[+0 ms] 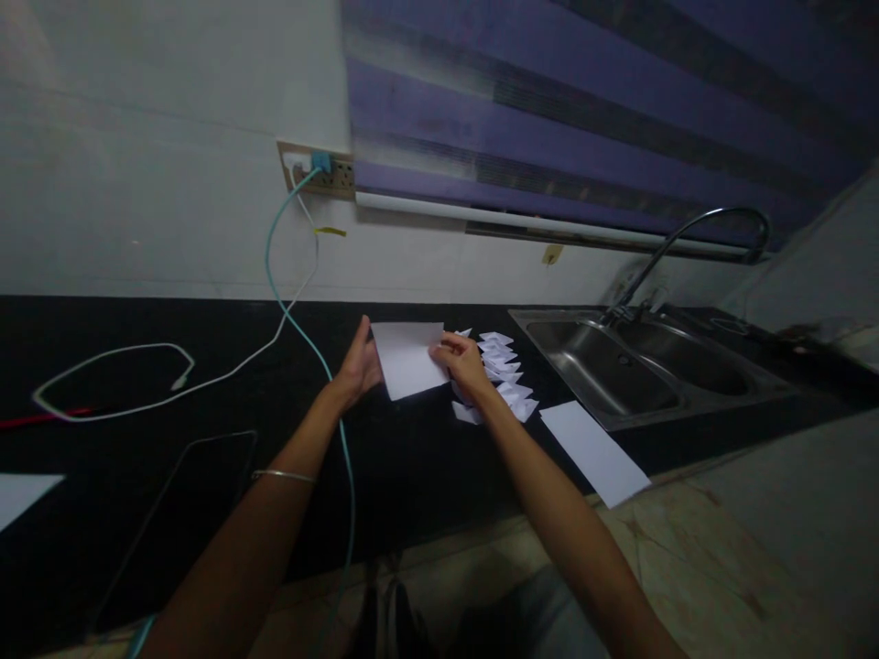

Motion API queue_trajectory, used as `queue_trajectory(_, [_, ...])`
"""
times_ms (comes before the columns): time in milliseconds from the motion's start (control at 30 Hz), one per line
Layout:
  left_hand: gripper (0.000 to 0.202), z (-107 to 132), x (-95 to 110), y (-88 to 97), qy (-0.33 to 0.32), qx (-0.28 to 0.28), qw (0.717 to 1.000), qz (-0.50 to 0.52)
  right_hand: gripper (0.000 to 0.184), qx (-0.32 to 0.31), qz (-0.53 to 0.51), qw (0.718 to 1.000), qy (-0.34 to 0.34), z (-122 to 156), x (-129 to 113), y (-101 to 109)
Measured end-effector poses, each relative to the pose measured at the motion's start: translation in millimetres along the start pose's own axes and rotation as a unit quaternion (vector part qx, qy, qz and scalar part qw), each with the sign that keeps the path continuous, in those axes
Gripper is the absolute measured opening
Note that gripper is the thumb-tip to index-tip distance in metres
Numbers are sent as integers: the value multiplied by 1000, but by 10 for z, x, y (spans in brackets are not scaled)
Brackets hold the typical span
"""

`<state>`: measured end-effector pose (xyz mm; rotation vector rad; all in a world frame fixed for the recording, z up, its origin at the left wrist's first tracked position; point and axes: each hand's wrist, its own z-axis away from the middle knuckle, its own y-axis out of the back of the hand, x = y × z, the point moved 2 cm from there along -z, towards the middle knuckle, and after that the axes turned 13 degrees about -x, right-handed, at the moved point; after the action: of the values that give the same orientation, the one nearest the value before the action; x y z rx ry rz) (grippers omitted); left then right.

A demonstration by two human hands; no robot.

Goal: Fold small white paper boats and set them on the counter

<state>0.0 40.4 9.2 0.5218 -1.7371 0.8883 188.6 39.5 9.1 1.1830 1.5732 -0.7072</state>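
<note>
A white sheet of paper (410,360) is held up above the dark counter between my two hands. My right hand (465,363) pinches its right edge, thumb on the near face. At the left edge is my left hand (358,364), thumb pointing up along the paper's corner and the other fingers partly hidden behind it; it steadies the sheet from that side. Just beyond and right of my right hand lie several folded white paper pieces (504,366) in overlapping rows, partly covered by that hand.
Flat white sheets (596,453) lie near the counter's front edge, beside a steel double sink (611,366) with a curved faucet (687,229). A teal cable (302,334) and white cable (226,371) run from the wall outlet (333,177). A dark, thin-rimmed flat object (185,513) lies left.
</note>
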Motion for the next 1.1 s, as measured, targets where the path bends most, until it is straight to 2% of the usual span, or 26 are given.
queue_trajectory(67, [94, -3, -4, -13, 23, -33, 999, 32, 17, 13, 2, 1000, 28, -6, -5, 3])
queue_trajectory(167, [76, 64, -2, -55, 73, -50, 996, 30, 11, 10, 11, 999, 49, 4, -50, 6])
queue_trajectory(267, [51, 170, 56, -157, 90, -90, 992, -1, 15, -15, 20, 998, 51, 34, -108, -13])
queue_trajectory(333, [43, 225, 98, -229, 108, -117, 987, -20, 19, -31, 24, 998, 57, 55, -150, -40])
queue_trajectory(433, [33, 249, 129, -291, 136, -123, 981, -55, 30, -43, -1, 997, 56, 57, -181, -68])
queue_trajectory(500, [30, 232, 136, -309, 129, -111, 982, -81, 32, -25, -27, 999, 37, 31, -158, -55])
queue_trajectory(633, [38, 169, 142, -322, 55, -46, 993, -99, 32, 58, -66, 996, 2, -18, -66, 29])
queue_trajectory(733, [48, 134, 133, -316, 5, 24, 994, -106, 35, 36, -81, 996, -13, -6, -36, 32])
queue_trajectory(800, [51, 121, 123, -313, -13, 52, 992, -114, 32, 13, -43, 999, -5, 19, -51, 9])
queue_trajectory(933, [49, 109, 106, -299, -20, 72, 987, -140, 33, 18, 41, 999, 30, 43, -93, -18])
queue_trajectory(1100, [39, 87, 54, -235, -1, 66, 978, -199, 34, 50, 65, 996, 39, 32, -118, -11])
